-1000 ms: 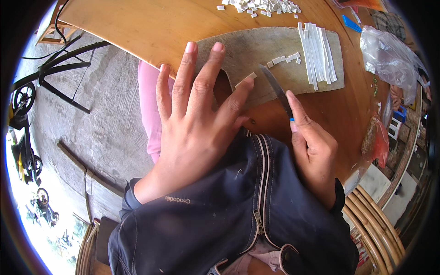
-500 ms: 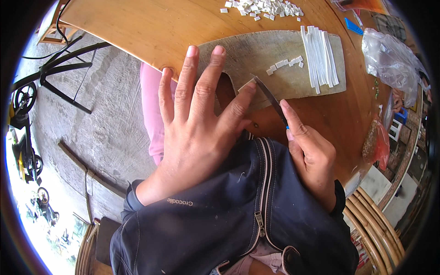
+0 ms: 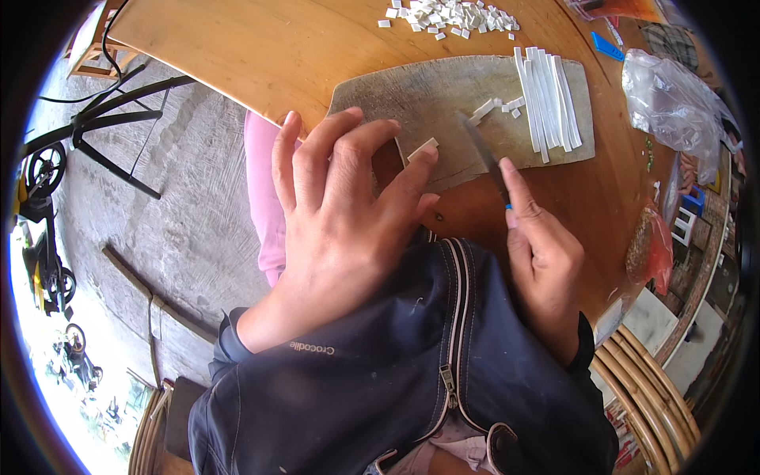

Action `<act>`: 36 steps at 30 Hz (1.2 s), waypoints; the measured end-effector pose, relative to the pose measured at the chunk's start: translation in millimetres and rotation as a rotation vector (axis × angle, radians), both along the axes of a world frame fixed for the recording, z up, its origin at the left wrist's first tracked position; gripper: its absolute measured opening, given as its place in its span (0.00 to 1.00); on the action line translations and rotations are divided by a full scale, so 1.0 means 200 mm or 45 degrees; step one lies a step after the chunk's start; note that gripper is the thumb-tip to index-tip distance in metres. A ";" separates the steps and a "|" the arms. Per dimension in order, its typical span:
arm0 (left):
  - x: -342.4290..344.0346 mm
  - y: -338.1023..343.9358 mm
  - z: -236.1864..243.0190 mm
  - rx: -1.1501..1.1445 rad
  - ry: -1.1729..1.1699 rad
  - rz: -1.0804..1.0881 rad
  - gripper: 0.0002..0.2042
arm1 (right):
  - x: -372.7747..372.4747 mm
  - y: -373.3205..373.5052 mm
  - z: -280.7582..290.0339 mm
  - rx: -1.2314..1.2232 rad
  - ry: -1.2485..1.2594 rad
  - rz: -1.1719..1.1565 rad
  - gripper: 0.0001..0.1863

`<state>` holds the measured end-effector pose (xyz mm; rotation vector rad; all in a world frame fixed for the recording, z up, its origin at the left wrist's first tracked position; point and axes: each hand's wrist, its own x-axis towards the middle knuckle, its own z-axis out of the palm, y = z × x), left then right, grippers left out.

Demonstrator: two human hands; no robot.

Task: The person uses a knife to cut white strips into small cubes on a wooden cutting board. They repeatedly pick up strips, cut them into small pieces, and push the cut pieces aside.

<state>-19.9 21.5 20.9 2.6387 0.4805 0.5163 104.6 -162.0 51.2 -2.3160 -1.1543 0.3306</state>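
Observation:
My left hand (image 3: 340,190) reaches over the left end of a worn grey-brown cutting board (image 3: 380,89), fingers spread and bent. Its index fingertip presses on a short white strip (image 3: 423,147) at the board's edge, the rest of which is mostly hidden by the finger. In my right hand (image 3: 542,245) is a knife (image 3: 484,152), index finger stretched along its back, a bit of blue showing at the grip. The blade is slightly blurred, its tip close to several small cut white pieces (image 3: 487,108). Long white strips (image 3: 548,99) lie side by side at the board's right end.
Beyond the board a heap of small white pieces (image 3: 455,16) sits on the wooden table (image 3: 237,47). To the right are a blue-handled tool (image 3: 608,46), a clear plastic bag (image 3: 673,99) and a red-tinted bag (image 3: 653,245). A black metal frame (image 3: 119,115) stands left.
The knife has swung right, away from the strip under my left index finger, toward the cut pieces. My left hand's other fingers have curled down, and the cut pieces have bunched slightly.

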 end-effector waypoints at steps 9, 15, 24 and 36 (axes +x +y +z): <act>0.09 -0.03 0.00 0.041 -0.066 0.222 0.09 | 0.06 -0.03 0.00 0.086 0.056 -0.140 0.33; 0.15 -0.05 -0.01 0.106 -0.084 0.247 0.07 | 0.08 -0.03 0.01 0.141 0.070 -0.148 0.33; 0.21 -0.07 -0.04 0.117 -0.118 0.228 0.08 | 0.00 0.00 0.01 0.092 0.140 -0.058 0.39; 0.21 -0.07 -0.04 0.074 -0.100 0.230 0.08 | 0.00 0.01 0.00 0.064 0.129 -0.023 0.40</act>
